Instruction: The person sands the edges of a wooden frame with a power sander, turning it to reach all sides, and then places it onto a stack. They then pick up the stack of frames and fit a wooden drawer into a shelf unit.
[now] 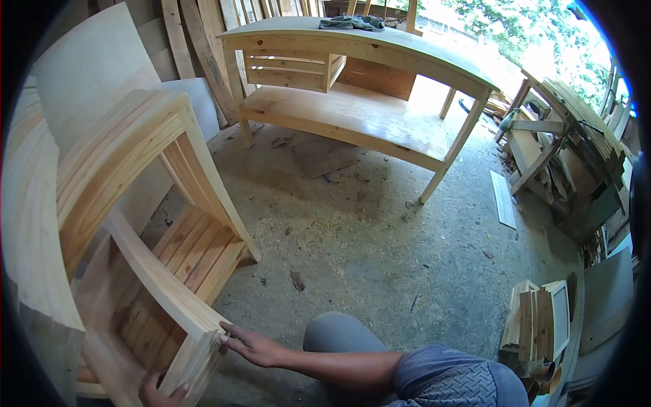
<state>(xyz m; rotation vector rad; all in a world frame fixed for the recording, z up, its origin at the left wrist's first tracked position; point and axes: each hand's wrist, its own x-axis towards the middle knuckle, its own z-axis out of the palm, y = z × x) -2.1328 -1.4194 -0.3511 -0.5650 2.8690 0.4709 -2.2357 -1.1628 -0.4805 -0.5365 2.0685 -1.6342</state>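
Note:
A pale wooden drawer-like box (161, 281) extends into a slatted-shelf wooden stand (125, 125) on the left. At the box's near corner, my right hand (254, 346) grips the edge, its fingers and thumb pressed to the wood. Lower down, my left hand (161, 392) is wrapped over the near end panel (191, 363), with the thumb on the outside. Part of the left hand is cut off by the bottom of the view. The stand's slatted lower shelf (193, 251) lies beyond the box.
A long wooden table (346, 125) with a lower shelf stands ahead, a cloth (351, 23) on its top. Stacked wooden frames (536, 322) sit at lower right. A board (503, 198) lies on the sawdust-strewn concrete floor (352, 251). A timber-loaded bench (539, 136) stands right.

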